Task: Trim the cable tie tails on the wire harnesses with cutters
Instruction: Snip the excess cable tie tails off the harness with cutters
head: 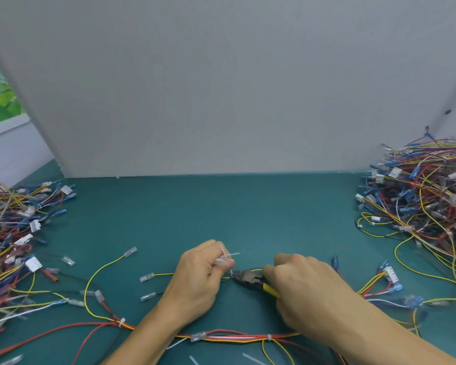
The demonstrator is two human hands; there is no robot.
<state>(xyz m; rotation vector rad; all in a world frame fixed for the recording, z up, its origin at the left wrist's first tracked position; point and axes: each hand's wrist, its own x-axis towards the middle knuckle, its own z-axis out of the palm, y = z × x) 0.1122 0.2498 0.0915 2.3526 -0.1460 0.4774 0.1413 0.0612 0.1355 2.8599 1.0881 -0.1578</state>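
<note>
The left hand (pixel 200 280) has its fingers curled and pinches a few white cable tie tails (pixel 225 260) between thumb and fingers. The right hand (pixel 308 288) grips the cutters (pixel 248 277) by the yellow handles. The dark nose of the cutters points to the left hand and sits just beside its fingertips, at a thin yellow wire (pixel 163 273). Under both forearms, nearer than the hands, a wire harness (pixel 229 338) lies on the green surface (pixel 221 212), with white ties around it. Left of the left hand is a pile of harnesses (pixel 11 227). Right of the right hand is a bigger pile (pixel 427 196). Beyond the hands stands a white panel (pixel 221 88).
</note>
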